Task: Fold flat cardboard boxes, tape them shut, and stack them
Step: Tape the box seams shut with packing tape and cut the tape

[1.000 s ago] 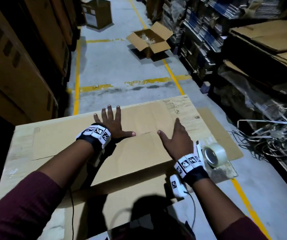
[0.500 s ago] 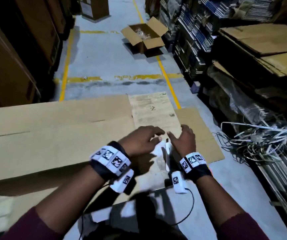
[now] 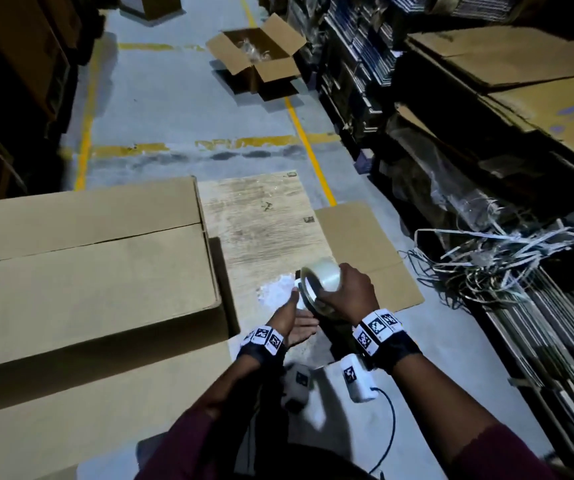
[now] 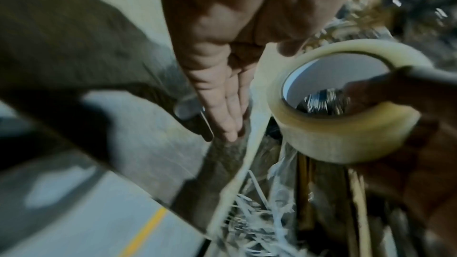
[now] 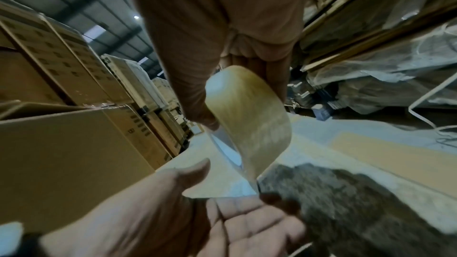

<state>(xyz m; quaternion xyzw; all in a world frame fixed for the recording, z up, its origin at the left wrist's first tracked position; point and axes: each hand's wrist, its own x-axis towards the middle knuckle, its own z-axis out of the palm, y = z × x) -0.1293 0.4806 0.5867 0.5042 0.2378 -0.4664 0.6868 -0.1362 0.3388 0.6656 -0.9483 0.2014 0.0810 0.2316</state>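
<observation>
A big brown cardboard box [image 3: 88, 265] stands at the left with its top flaps down and an untaped seam along them. Just right of it, my right hand [image 3: 344, 289] grips a roll of clear tape [image 3: 323, 278] above a worn board [image 3: 261, 230]. In the left wrist view its fingers hook through the core of the tape roll [image 4: 346, 124]. My left hand [image 3: 294, 317] is held palm up beside and below the roll, fingers [image 4: 222, 105] straight, holding nothing. The right wrist view shows the tape roll [image 5: 249, 124] above the open left palm [image 5: 222, 222].
A flat cardboard sheet [image 3: 358, 244] lies on the floor right of the board. An open box [image 3: 257, 60] sits farther up the aisle. A tangle of white strapping [image 3: 486, 265] and shelves of flat stock line the right; stacked cartons [image 5: 49, 56] line the left.
Both hands left the box flaps they were pressing and went right to the tape roll lying on the board. My right hand has lifted the roll; the left has opened beside it.
</observation>
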